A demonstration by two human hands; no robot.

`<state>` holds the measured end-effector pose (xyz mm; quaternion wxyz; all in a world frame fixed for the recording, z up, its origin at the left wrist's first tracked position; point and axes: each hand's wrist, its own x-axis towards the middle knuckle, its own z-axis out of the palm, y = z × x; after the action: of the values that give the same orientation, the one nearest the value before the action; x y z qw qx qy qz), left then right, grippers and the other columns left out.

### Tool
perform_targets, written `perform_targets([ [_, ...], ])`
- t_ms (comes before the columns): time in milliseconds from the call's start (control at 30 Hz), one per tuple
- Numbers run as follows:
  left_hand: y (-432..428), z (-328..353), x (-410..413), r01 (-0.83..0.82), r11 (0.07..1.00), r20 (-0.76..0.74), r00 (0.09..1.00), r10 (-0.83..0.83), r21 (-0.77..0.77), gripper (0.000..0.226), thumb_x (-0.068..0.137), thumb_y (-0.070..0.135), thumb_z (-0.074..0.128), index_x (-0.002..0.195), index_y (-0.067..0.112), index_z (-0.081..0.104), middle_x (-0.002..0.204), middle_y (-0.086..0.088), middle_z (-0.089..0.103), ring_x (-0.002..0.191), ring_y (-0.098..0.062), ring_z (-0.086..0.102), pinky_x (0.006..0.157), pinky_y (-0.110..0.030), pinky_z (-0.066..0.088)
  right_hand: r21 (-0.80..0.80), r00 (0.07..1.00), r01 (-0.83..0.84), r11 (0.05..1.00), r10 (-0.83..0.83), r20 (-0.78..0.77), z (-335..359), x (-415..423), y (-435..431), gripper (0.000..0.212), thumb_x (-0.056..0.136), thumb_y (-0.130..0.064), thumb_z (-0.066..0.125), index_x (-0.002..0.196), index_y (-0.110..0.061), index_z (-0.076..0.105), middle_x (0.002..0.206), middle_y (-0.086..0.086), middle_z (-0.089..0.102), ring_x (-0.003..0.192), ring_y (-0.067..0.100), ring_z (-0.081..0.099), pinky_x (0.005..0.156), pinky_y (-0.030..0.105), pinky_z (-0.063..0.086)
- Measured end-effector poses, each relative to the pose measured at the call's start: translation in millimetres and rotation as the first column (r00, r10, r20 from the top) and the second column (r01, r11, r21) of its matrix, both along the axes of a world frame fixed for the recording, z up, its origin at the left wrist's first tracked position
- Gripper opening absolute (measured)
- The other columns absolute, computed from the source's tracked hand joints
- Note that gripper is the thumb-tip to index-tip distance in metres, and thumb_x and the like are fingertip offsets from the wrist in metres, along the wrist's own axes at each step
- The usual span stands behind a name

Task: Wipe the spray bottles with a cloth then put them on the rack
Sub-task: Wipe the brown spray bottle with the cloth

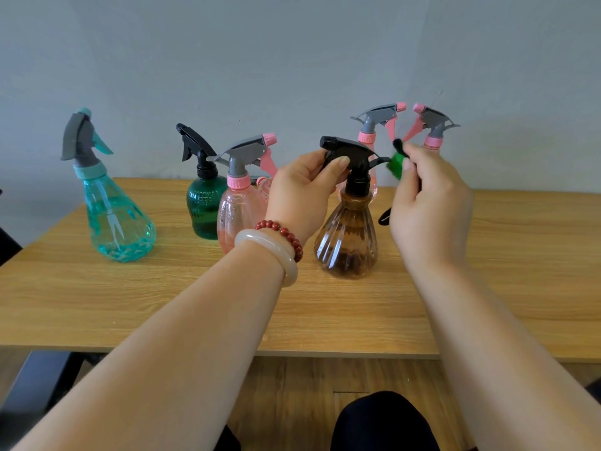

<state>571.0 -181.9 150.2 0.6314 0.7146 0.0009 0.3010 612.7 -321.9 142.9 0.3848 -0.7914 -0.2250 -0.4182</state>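
- The left hand (302, 193) pinches the black plastic trigger head (349, 151) of the amber ribbed clear-plastic spray bottle (348, 242), with the thumb in front and the fingers behind.
- The right hand (429, 203) curls its fingers round a small green-and-black piece (397, 164), held just beside the rear of the trigger head. I cannot tell whether it is the cloth.
- The amber bottle stands upright on the wooden tabletop (130, 304), right of centre and about midway between the near and far edges. Its lower part looks darker, perhaps from liquid.
- The step in hand looks like wiping the head of this bottle. The next move probably calls for working down the neck and ribs while the left hand keeps the bottle steady.
- No rack is in view.
- A teal clear-plastic spray bottle (117, 219) stands toward the left edge.
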Motion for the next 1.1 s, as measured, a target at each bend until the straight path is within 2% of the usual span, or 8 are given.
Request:
perform_targets([
  [133, -0.5, 0.8, 0.2, 0.005, 0.999, 0.002, 1.0, -0.005, -0.034, 0.014, 0.098, 0.014, 0.059, 0.107, 0.022, 0.066, 0.093, 0.013, 0.072, 0.092, 0.003, 0.069, 0.08, -0.014, 0.054, -0.118, 0.992, -0.057, 0.991, 0.069, 0.102, -5.5, 4.2, 11.1, 0.037, 0.098, -0.01, 0.043, 0.13, -0.001, 0.061, 0.133, 0.014, 0.061, 0.126, 0.026, 0.055, 0.106, 0.023, 0.034],
  [267, -0.5, 0.0, 1.0, -0.013, 1.0, -0.007, 1.0, 0.013, -0.008, 0.014, 0.098, 0.016, 0.059, 0.108, 0.022, 0.067, 0.096, 0.012, 0.073, 0.096, 0.001, 0.069, 0.086, -0.02, 0.056, -0.134, 0.999, -0.039, 0.99, 0.041, 0.016, -13.3, 11.3, 2.6, 0.036, 0.096, -0.001, 0.047, 0.129, -0.004, 0.061, 0.127, 0.012, 0.065, 0.118, 0.027, 0.059, 0.095, 0.028, 0.043],
  [367, 0.5, -1.3, 1.7, -0.02, 1.0, -0.006, 1.0, 0.02, 0.008, 0.014, 0.098, 0.017, 0.06, 0.102, 0.029, 0.066, 0.096, 0.013, 0.073, 0.098, -0.001, 0.069, 0.091, -0.026, 0.056, -0.105, 1.0, -0.014, 0.994, 0.014, -0.005, -6.4, 10.9, -5.9, 0.035, 0.096, -0.002, 0.045, 0.126, -0.005, 0.063, 0.118, 0.011, 0.068, 0.107, 0.027, 0.064, 0.084, 0.02, 0.039],
  [500, 0.1, -1.1, 1.7, -0.01, 1.0, 0.006, 1.0, 0.01, -0.02, 0.014, 0.098, 0.015, 0.06, 0.103, 0.027, 0.066, 0.094, 0.014, 0.072, 0.095, 0.0, 0.07, 0.084, -0.02, 0.056, -0.197, 0.991, -0.042, 0.979, 0.065, 0.113, 5.5, 2.6, 6.2, 0.038, 0.096, -0.006, 0.042, 0.128, -0.003, 0.062, 0.129, 0.011, 0.064, 0.122, 0.026, 0.058, 0.103, 0.028, 0.04],
  [700, -0.5, -0.5, 0.5, -0.02, 1.0, 0.006, 1.0, 0.02, 0.006, 0.016, 0.098, 0.017, 0.06, 0.099, 0.032, 0.065, 0.092, 0.016, 0.072, 0.095, 0.001, 0.069, 0.088, -0.023, 0.056, -0.203, 0.998, -0.067, 0.977, 0.066, -0.01, 11.2, 10.1, -3.1, 0.033, 0.096, -0.001, 0.048, 0.125, -0.005, 0.065, 0.121, 0.01, 0.068, 0.112, 0.025, 0.063, 0.091, 0.022, 0.04],
  [833, -1.1, 0.0, -0.3, -0.015, 1.0, 0.011, 1.0, 0.015, -0.016, 0.015, 0.097, 0.016, 0.061, 0.097, 0.029, 0.067, 0.088, 0.015, 0.073, 0.092, 0.001, 0.07, 0.085, -0.021, 0.056, -0.254, 0.952, -0.237, 0.938, 0.276, 0.132, 33.3, 9.6, 8.1, 0.031, 0.1, -0.007, 0.047, 0.124, -0.006, 0.066, 0.126, 0.008, 0.066, 0.121, 0.02, 0.06, 0.104, 0.025, 0.043],
  [933, -1.3, 0.1, -0.2, -0.031, 1.0, 0.007, 1.0, 0.031, -0.003, 0.012, 0.097, 0.017, 0.061, 0.098, 0.025, 0.069, 0.092, 0.01, 0.075, 0.091, -0.001, 0.071, 0.085, -0.022, 0.057, -0.395, 0.881, -0.388, 0.833, 0.461, 0.106, 49.3, 15.3, 21.5, 0.031, 0.1, -0.007, 0.048, 0.124, -0.01, 0.067, 0.13, 0.004, 0.064, 0.127, 0.018, 0.055, 0.11, 0.034, 0.042],
  [1100, -0.3, -0.6, 1.5, -0.064, 0.998, 0.004, 0.998, 0.064, 0.024, 0.017, 0.097, 0.018, 0.062, 0.087, 0.031, 0.068, 0.087, 0.009, 0.076, 0.089, -0.005, 0.071, 0.086, -0.029, 0.058, -0.468, 0.858, -0.421, 0.777, 0.509, 0.073, 44.6, 23.9, 21.3, 0.03, 0.099, -0.006, 0.049, 0.122, -0.013, 0.068, 0.13, 0.002, 0.064, 0.126, 0.017, 0.056, 0.107, 0.04, 0.045],
])
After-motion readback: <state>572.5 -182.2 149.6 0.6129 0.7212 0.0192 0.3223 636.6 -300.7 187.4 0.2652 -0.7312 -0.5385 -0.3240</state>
